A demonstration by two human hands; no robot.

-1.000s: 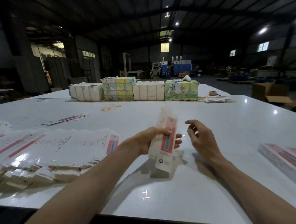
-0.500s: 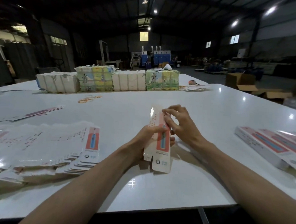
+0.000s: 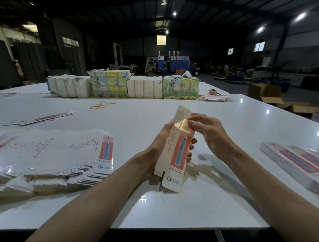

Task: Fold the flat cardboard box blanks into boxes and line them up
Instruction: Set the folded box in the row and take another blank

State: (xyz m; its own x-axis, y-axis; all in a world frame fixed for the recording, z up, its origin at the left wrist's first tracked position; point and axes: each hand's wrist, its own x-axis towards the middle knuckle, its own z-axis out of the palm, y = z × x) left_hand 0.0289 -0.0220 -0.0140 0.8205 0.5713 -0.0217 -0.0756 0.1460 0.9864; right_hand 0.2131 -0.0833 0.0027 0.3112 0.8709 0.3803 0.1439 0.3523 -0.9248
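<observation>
I hold a long white box blank point(image 3: 175, 150) with a red panel upright above the white table point(image 3: 170, 208). It is opened into a tube, with its top flap standing up. My left hand point(image 3: 158, 148) grips the middle of the blank from the left, fingers wrapped behind it. My right hand point(image 3: 207, 131) pinches the flaps at the blank's top end. A fanned stack of flat blanks point(image 3: 63, 157) lies to the left. Folded boxes point(image 3: 294, 161) lie side by side at the right edge.
Wrapped bundles point(image 3: 123, 86) stand in a row across the far side of the table. Yellow rubber bands point(image 3: 101, 105) lie in front of them. A few loose blanks point(image 3: 46, 117) lie at the far left. Brown cartons point(image 3: 275, 97) sit on the floor beyond the table's right side.
My right hand has moved in from the open air to the top of the blank and now pinches its flaps. The blank has opened from flat into a tube.
</observation>
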